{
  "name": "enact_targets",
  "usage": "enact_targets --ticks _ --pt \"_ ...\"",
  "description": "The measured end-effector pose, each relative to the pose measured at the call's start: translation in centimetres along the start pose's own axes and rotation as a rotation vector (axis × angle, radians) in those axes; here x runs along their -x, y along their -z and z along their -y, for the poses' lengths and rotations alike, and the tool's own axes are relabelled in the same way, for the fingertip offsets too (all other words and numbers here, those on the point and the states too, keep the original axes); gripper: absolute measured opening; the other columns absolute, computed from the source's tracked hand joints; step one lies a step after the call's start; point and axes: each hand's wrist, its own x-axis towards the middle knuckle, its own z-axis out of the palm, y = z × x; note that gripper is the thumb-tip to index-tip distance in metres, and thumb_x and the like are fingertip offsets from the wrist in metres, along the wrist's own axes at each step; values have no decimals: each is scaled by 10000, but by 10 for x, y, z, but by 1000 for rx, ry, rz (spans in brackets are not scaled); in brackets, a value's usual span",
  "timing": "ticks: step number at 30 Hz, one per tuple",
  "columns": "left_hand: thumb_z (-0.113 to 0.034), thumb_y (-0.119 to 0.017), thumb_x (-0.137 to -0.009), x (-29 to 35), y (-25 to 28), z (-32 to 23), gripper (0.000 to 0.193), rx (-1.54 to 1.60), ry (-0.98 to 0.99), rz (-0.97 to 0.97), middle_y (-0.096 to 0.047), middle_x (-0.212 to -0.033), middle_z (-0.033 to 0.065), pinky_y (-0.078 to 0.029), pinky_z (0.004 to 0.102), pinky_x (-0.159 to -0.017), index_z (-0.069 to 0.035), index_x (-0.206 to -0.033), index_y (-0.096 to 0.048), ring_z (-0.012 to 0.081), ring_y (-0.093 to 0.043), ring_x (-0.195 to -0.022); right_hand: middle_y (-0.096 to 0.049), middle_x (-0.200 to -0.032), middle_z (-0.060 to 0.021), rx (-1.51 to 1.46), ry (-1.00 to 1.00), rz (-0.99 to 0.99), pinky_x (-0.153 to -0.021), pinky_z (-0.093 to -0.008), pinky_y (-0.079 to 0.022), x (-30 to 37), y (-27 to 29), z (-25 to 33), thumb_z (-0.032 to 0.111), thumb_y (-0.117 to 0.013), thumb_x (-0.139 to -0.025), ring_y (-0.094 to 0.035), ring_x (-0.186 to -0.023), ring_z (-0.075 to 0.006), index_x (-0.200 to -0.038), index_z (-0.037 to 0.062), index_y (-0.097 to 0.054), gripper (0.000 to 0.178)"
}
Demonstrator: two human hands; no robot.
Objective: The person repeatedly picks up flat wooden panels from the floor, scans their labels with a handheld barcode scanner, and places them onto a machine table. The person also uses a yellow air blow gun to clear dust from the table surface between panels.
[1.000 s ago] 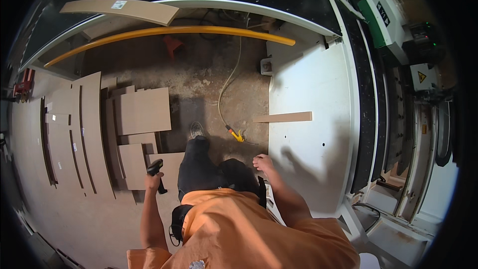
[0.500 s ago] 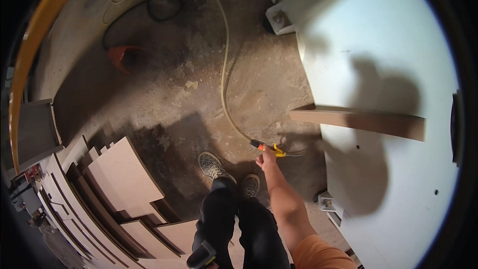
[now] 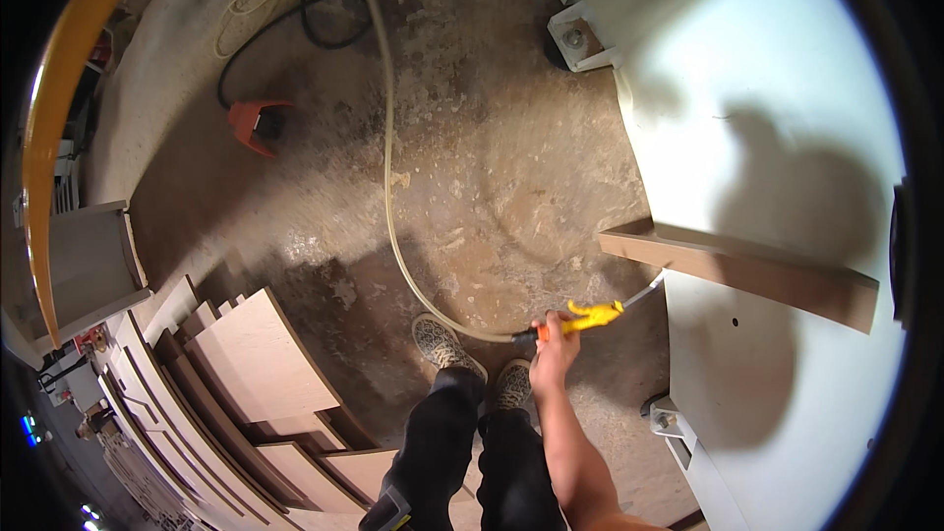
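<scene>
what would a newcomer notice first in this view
Most likely the bright yellow air gun, gripped in the right hand just below centre, with a pale hose running up from it across the floor. After that, the wooden strip against the white panel on the right, and the orange-yellow bar curving along the left edge.

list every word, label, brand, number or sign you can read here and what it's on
No text can be read on anything in view.
Yellow air gun in the right hand: no legible lettering.
Dark device at the lower edge: too small and cut off to read.
Blue glow at far left: too blurred.
</scene>
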Motion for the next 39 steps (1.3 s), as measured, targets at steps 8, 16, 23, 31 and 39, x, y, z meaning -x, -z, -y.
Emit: enact_targets --ticks 8,16,23,31,39 --pt "-119 -715 -820 8 3 12 490 106 -8 9 -633 -957 63 -515 341 -805 -111 -1286 -564 193 -613 -910 -522 -1392 -181 234 72 1197 -538 -186 -483 90 -102 122 -28 -551 -865 -487 -584 -33 -1442 39 -340 618" --pt "-96 -707 -797 11 1 -41 400 -204 -31 34 -653 -911 53 -478 300 -677 -16 -1186 -654 140 -567 -779 -626 -967 -117 749 44 481 -578 -288 -516 -3 -208 62 140 -544 -989 -584 -674 -127 -1364 25 -417 413" --pt "-36 -692 -802 8 9 -26 412 -105 -104 -30 -643 -934 25 -473 293 -686 6 -1208 -638 122 -564 -804 -651 -890 -172 604 576 336 -746 -438 -498 -59 -233 56 316 -541 -996 -661 -813 -334 -1168 34 -493 334" --pt "-57 -675 -849 3 22 -26 451 -21 40 -28 -647 -1086 84 -488 292 -796 -21 -1293 -604 152 -588 -941 -646 -840 -196 744 620 404 -681 -450 -488 -32 -261 77 326 -557 -989 -654 -763 -367 -1075 16 -523 323" --pt "-93 -695 -809 -3 22 -39 428 154 53 -41 -598 -705 18 -419 284 -490 -74 -1226 -598 127 -520 -561 -609 -797 -105 1145 784 563 -440 -339 -457 48 -274 81 390 -534 -1009 -565 -542 -194 -1053 20 -519 373"
